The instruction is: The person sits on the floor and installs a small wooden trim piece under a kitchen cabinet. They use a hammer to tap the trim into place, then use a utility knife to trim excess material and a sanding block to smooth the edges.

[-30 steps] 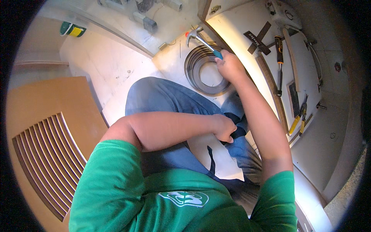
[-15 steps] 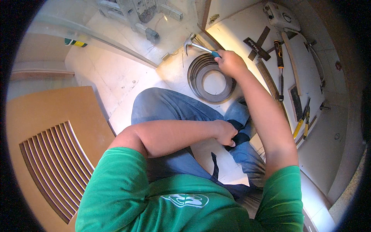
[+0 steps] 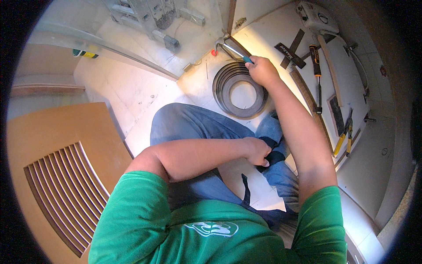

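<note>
My right hand (image 3: 263, 71) is closed round the teal grip of a claw hammer (image 3: 235, 50), whose metal head lies out ahead near the corner of the glass panel. A small red round thing (image 3: 214, 53) shows right beside the hammer head. Just below that hand, a coil of dark flat strip (image 3: 221, 90) lies on the floor. My left hand (image 3: 257, 152) rests by my crossed ankles, over a dark sock. Its fingers are curled, and what they hold, if anything, is hidden.
On the white board at right lie a black-and-orange chisel-like tool (image 3: 317, 75), yellow-handled pliers (image 3: 343, 141), dark strips (image 3: 290, 55) and a white appliance (image 3: 317, 20). A louvred brown door panel (image 3: 83, 119) is at left. Metal ladder feet (image 3: 166, 40) stand behind the glass.
The hammer head has shifted slightly to the right, and my right hand moved a little with it. The red thing now shows beside the head. My left hand stays in place.
</note>
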The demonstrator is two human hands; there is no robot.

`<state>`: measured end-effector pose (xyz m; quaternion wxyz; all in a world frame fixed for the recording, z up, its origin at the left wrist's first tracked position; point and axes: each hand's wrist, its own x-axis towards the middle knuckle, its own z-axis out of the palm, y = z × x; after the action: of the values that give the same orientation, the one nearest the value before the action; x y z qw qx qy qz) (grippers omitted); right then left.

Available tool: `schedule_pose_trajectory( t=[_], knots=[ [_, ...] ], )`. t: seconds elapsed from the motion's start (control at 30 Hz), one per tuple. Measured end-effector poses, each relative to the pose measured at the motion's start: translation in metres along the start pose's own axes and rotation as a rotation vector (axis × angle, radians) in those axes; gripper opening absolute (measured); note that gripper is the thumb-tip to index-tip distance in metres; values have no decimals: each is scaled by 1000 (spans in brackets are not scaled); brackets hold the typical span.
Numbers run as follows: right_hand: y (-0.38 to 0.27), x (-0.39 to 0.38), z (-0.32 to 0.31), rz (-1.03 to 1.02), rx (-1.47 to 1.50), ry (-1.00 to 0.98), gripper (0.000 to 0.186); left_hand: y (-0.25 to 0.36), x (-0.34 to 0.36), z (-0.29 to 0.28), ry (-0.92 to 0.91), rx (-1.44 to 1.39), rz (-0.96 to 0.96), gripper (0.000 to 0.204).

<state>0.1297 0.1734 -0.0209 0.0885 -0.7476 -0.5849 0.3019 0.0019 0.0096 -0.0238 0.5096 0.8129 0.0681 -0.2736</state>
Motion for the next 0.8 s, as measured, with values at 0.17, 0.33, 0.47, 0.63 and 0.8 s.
schedule_pose_trajectory(
  t=[0.17,0.33,0.47,0.63,0.8],
  knots=[
    [4,-4,1,-62,-12,-16,27,0,1,1,-10,4,9,51],
    [0,4,-2,-3,65,19,28,-2,0,0,19,-2,4,51],
    [-1,-3,-3,-40,29,70,28,-2,0,-1,38,-7,25,50],
    [3,-5,-11,0,24,-42,31,0,-2,0,7,-21,16,50],
    [-9,-5,3,15,92,87,31,-1,-1,-2,33,-9,7,51]
  ],
)
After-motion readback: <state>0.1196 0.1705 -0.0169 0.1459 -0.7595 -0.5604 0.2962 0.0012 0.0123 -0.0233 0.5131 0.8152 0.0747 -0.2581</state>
